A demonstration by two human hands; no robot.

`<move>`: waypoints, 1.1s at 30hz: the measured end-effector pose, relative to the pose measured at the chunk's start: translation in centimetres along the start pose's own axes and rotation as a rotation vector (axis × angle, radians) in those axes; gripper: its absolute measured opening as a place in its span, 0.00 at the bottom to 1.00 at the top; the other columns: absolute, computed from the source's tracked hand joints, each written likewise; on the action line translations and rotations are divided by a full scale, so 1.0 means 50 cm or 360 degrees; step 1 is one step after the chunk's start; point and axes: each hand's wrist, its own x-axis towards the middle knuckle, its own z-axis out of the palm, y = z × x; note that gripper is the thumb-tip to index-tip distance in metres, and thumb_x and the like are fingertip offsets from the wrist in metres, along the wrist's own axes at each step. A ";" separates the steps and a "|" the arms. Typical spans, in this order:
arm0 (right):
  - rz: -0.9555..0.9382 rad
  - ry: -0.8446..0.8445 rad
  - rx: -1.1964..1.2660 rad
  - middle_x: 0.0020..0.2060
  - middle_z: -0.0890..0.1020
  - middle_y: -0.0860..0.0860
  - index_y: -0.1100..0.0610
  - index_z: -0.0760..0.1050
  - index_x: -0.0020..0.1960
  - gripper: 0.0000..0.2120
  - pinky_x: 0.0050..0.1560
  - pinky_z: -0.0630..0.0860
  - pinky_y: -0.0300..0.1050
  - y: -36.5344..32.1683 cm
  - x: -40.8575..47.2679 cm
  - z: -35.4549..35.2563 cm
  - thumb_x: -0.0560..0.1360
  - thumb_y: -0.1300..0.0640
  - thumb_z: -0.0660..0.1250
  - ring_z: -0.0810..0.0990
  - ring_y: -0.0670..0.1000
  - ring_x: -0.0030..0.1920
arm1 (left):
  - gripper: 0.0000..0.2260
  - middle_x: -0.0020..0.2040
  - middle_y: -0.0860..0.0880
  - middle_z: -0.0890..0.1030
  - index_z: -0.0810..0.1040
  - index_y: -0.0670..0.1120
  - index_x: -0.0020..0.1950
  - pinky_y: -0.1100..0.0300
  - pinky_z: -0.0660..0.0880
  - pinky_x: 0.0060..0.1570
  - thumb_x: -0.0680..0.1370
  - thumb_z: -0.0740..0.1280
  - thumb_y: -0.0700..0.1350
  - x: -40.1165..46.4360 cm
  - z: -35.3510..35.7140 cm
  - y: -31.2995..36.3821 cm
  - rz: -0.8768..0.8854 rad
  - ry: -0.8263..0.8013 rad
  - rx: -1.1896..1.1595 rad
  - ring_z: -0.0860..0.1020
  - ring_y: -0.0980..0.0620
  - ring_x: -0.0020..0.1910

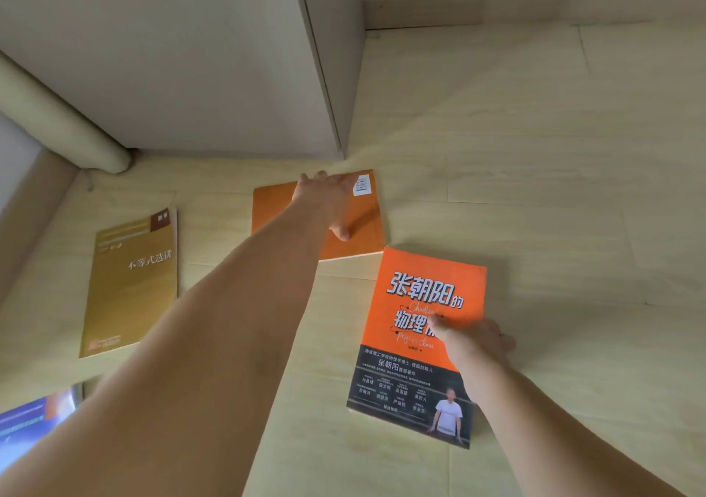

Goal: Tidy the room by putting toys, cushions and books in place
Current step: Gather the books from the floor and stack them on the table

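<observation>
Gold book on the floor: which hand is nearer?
Left. The left hand lies flat on the plain orange book, just right of the gold book. The right hand rests on the bright orange book, farther right.

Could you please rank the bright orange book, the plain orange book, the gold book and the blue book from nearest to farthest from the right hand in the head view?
From the right hand:
1. Bright orange book, under the hand.
2. Plain orange book, ahead, under the left hand.
3. Gold book, far left.
4. Blue book, lower-left edge.
</observation>
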 end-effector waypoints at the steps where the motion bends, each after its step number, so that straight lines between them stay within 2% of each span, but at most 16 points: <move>1: 0.0012 -0.0010 0.0007 0.62 0.65 0.60 0.62 0.67 0.65 0.38 0.49 0.70 0.50 0.000 -0.002 -0.004 0.67 0.39 0.75 0.73 0.61 0.56 | 0.61 0.80 0.48 0.58 0.43 0.51 0.81 0.37 0.54 0.74 0.61 0.79 0.65 0.014 0.002 -0.007 -0.0006 -0.0066 -0.0001 0.57 0.41 0.78; 4: 0.0036 -0.0014 0.0002 0.61 0.65 0.60 0.62 0.66 0.64 0.38 0.48 0.68 0.49 -0.003 -0.001 -0.008 0.67 0.40 0.76 0.71 0.59 0.50 | 0.65 0.80 0.44 0.58 0.41 0.50 0.81 0.37 0.45 0.75 0.57 0.78 0.69 0.047 -0.004 -0.019 -0.0008 -0.0118 0.0053 0.56 0.40 0.78; 7: 0.0060 -0.0044 0.0012 0.62 0.65 0.59 0.61 0.66 0.65 0.38 0.47 0.67 0.48 -0.007 -0.008 -0.017 0.67 0.40 0.76 0.68 0.56 0.46 | 0.66 0.75 0.41 0.63 0.47 0.48 0.80 0.36 0.43 0.74 0.53 0.77 0.72 0.051 -0.007 -0.015 -0.0013 -0.0095 0.0157 0.60 0.39 0.76; 10: 0.0046 -0.0052 0.0032 0.62 0.64 0.59 0.60 0.66 0.65 0.37 0.48 0.68 0.48 -0.001 -0.013 -0.023 0.66 0.41 0.76 0.68 0.54 0.42 | 0.66 0.69 0.43 0.66 0.53 0.47 0.78 0.36 0.49 0.72 0.49 0.75 0.75 0.040 0.006 -0.010 -0.0074 -0.0108 0.0205 0.63 0.40 0.72; 15: 0.0018 -0.0054 0.0100 0.63 0.64 0.58 0.60 0.66 0.65 0.39 0.53 0.71 0.52 0.007 -0.020 -0.020 0.65 0.39 0.77 0.68 0.57 0.47 | 0.59 0.65 0.45 0.67 0.60 0.44 0.73 0.46 0.63 0.65 0.53 0.74 0.76 -0.010 0.015 -0.007 -0.0071 0.0084 0.0250 0.67 0.42 0.65; 17: 0.0018 -0.0061 0.0129 0.64 0.64 0.58 0.60 0.66 0.66 0.40 0.54 0.70 0.53 0.007 -0.027 -0.023 0.65 0.40 0.77 0.67 0.57 0.47 | 0.50 0.62 0.45 0.68 0.62 0.43 0.70 0.50 0.66 0.60 0.61 0.73 0.72 -0.051 0.036 -0.003 -0.0067 0.0318 0.0263 0.69 0.43 0.61; 18: 0.0020 -0.0069 0.0138 0.64 0.64 0.58 0.60 0.66 0.67 0.40 0.55 0.70 0.54 0.007 -0.031 -0.024 0.66 0.40 0.76 0.66 0.57 0.47 | 0.40 0.62 0.46 0.69 0.63 0.44 0.68 0.51 0.67 0.59 0.68 0.72 0.67 -0.076 0.055 -0.001 -0.0040 0.0485 0.0257 0.70 0.43 0.59; 20: 0.0013 -0.0073 0.0137 0.65 0.64 0.59 0.60 0.65 0.68 0.40 0.57 0.71 0.56 0.010 -0.038 -0.029 0.67 0.39 0.75 0.67 0.58 0.49 | 0.18 0.59 0.46 0.73 0.67 0.45 0.64 0.51 0.69 0.57 0.78 0.66 0.50 -0.133 0.102 0.005 0.0043 0.0760 0.0162 0.73 0.44 0.56; 21: 0.0000 -0.0081 0.0133 0.65 0.64 0.59 0.60 0.65 0.68 0.40 0.57 0.71 0.56 0.011 -0.034 -0.032 0.67 0.39 0.74 0.69 0.58 0.51 | 0.13 0.57 0.46 0.75 0.69 0.46 0.63 0.51 0.69 0.55 0.79 0.64 0.44 -0.157 0.125 0.007 0.0060 0.0808 0.0077 0.75 0.44 0.54; 24: 0.0022 -0.0164 0.0148 0.62 0.70 0.58 0.59 0.66 0.66 0.39 0.60 0.73 0.56 0.022 -0.043 -0.046 0.66 0.37 0.74 0.73 0.61 0.57 | 0.11 0.51 0.47 0.77 0.78 0.47 0.57 0.52 0.69 0.49 0.76 0.64 0.40 -0.241 0.162 0.014 -0.0018 0.0835 -0.0029 0.75 0.44 0.48; 27: 0.0040 -0.0237 0.0333 0.62 0.73 0.56 0.57 0.63 0.65 0.30 0.60 0.73 0.56 0.022 -0.098 -0.071 0.71 0.46 0.73 0.75 0.60 0.60 | 0.08 0.52 0.47 0.75 0.84 0.51 0.48 0.52 0.67 0.47 0.73 0.68 0.42 -0.337 0.120 -0.003 -0.0196 0.0784 -0.0154 0.73 0.44 0.48; 29: -0.0048 -0.0226 0.0267 0.64 0.72 0.59 0.59 0.62 0.66 0.24 0.57 0.74 0.53 0.007 -0.165 -0.103 0.76 0.55 0.69 0.75 0.60 0.61 | 0.08 0.56 0.49 0.72 0.84 0.55 0.50 0.53 0.66 0.50 0.77 0.66 0.46 -0.421 0.072 -0.013 -0.0218 0.0674 -0.0207 0.71 0.45 0.52; 31: -0.0144 -0.0243 0.0166 0.66 0.70 0.62 0.64 0.59 0.70 0.23 0.53 0.71 0.49 -0.017 -0.246 -0.143 0.78 0.62 0.63 0.74 0.62 0.62 | 0.09 0.59 0.50 0.69 0.82 0.57 0.56 0.53 0.66 0.53 0.80 0.63 0.49 -0.528 0.015 -0.031 -0.0219 0.0540 -0.0223 0.70 0.46 0.55; 33: -0.0139 -0.0162 0.0076 0.65 0.70 0.62 0.64 0.58 0.70 0.21 0.55 0.71 0.51 -0.038 -0.341 -0.201 0.79 0.64 0.59 0.73 0.63 0.63 | 0.10 0.59 0.49 0.69 0.79 0.56 0.60 0.54 0.68 0.53 0.82 0.60 0.50 -0.640 -0.055 -0.046 -0.0235 0.0462 -0.0180 0.71 0.47 0.55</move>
